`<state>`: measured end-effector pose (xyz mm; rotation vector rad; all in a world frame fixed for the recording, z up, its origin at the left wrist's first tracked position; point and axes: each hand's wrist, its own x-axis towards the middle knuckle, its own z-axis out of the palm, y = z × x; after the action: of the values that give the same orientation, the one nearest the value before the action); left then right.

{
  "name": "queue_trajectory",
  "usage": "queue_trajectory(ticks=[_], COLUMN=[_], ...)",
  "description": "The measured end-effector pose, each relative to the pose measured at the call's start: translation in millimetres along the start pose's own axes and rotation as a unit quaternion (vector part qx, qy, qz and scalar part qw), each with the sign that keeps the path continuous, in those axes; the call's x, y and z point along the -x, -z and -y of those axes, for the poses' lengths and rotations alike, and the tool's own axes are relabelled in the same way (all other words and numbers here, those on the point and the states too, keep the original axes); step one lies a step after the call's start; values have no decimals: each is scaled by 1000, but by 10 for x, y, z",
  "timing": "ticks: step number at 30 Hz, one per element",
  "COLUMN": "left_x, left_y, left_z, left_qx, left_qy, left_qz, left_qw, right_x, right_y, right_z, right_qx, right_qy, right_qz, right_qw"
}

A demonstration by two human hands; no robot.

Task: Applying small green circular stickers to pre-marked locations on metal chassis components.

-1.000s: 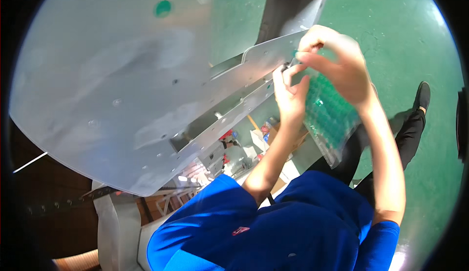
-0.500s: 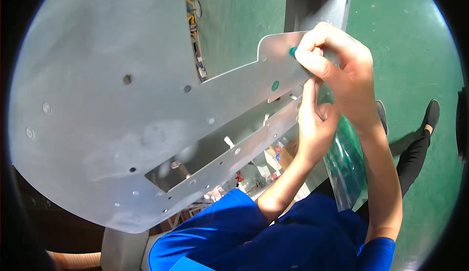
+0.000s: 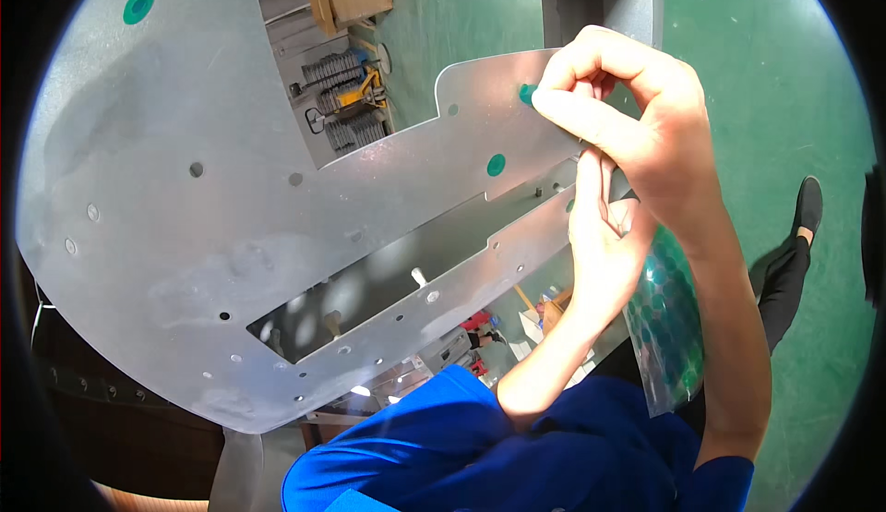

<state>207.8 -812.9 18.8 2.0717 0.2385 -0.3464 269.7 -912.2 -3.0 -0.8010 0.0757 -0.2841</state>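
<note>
Panel: a large sheet-metal panel (image 3: 185, 235) fills the left and middle of the view, with a long slot cut through it and small holes along its edges; its long arm runs up and to the right toward the hands.
Corner dot: one green dot (image 3: 138, 4) sits far up at the panel's left corner, well apart from both hands.
Middle dot: a second green dot (image 3: 496, 164) is stuck on the arm, just left of and below the hands.
Left hand (image 3: 604, 235): it rises from the blue sleeve, fingers straight and nearly flat against the arm's lower right edge; the grip is open and clasps nothing that I can see, though it may steady the metal.
Sticker (image 3: 527, 94): a small green dot lies on the tab at the arm's end, under the right fingertip.
Right hand (image 3: 637, 115): curled over the tab, forefinger and thumb pinched together on the sticker, pressing it to the metal; this hand is the nearer one, with the sticker at its left tip.
Sheet (image 3: 669, 313): a clear sheet of green dots hangs below the hands, by the right forearm; which hand holds it I cannot tell.
Floor (image 3: 784, 69): green, at right.
</note>
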Motion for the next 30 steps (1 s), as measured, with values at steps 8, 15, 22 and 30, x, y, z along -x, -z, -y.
queue_trajectory(ticks=[8,15,22,30], left_x=[24,15,-6,-42], left_y=[-7,-17,27,-1], left_z=[-18,17,26,42], left_qx=[27,9,-39,-74], left_qy=[-2,-1,10,1], left_qz=[15,7,0,-6], left_qw=[1000,1000,999,997], right_x=[-3,-16,-40,-88], right_y=[-31,-13,-41,-18], right_z=[11,16,-54,-43], right_qx=[17,26,15,35], right_qy=[-1,-18,-40,-45], right_qz=[-3,2,5,2], right_qw=[1000,999,999,998])
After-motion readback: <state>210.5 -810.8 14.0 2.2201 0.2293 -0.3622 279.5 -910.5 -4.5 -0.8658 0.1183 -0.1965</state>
